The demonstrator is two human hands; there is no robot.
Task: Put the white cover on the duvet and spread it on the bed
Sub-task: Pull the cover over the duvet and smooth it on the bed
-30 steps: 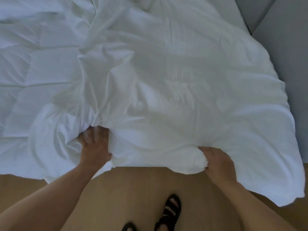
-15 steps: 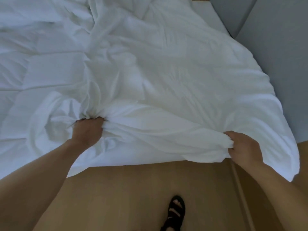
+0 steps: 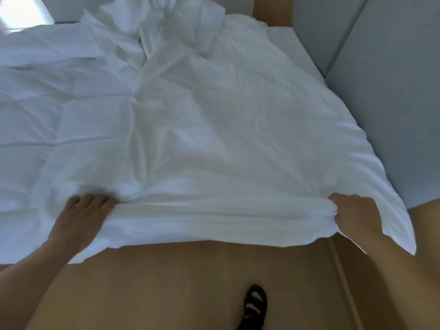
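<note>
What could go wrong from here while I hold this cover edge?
The white cover is bunched at the far end, so pulling may leave it twisted there.
Its corner past the right hand hangs off the bed and might drag on the floor.
The duvet beside the left hand shows uncovered and could stay that way.

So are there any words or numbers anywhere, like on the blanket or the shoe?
None: there is no word, number, brand or sign to read anywhere in this view.
The white cover is plain, and no tag or label shows.
The black sandal shows no brand.
The grey wall panels and the floor carry no writing.
</note>
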